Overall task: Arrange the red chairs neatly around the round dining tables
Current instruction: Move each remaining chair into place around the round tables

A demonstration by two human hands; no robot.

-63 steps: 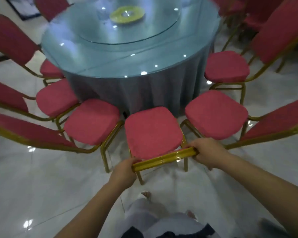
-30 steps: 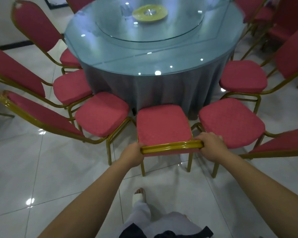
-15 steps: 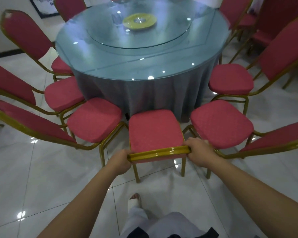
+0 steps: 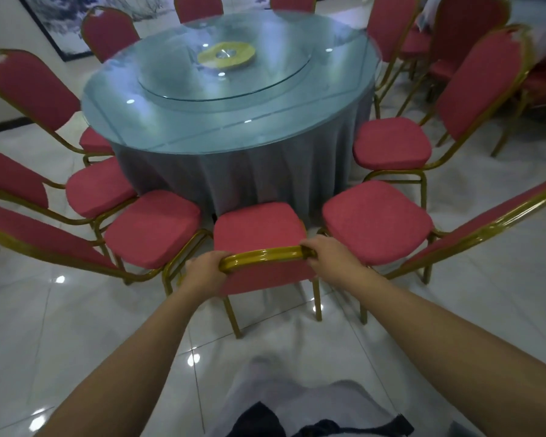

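Red-cushioned chair with a gold metal frame [image 4: 256,230] stands at the near edge of the round glass-topped table draped in grey cloth [image 4: 234,127], between two matching chairs. The left hand [image 4: 204,274] and right hand [image 4: 331,258] each curl around the chair's gold top rail, fingers wrapped over it.

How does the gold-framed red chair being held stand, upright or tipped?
Upright, apparently: the gold-framed red chair has both rear legs on the white tiled floor, seat level with the neighbouring red chair's. Front legs are hidden.
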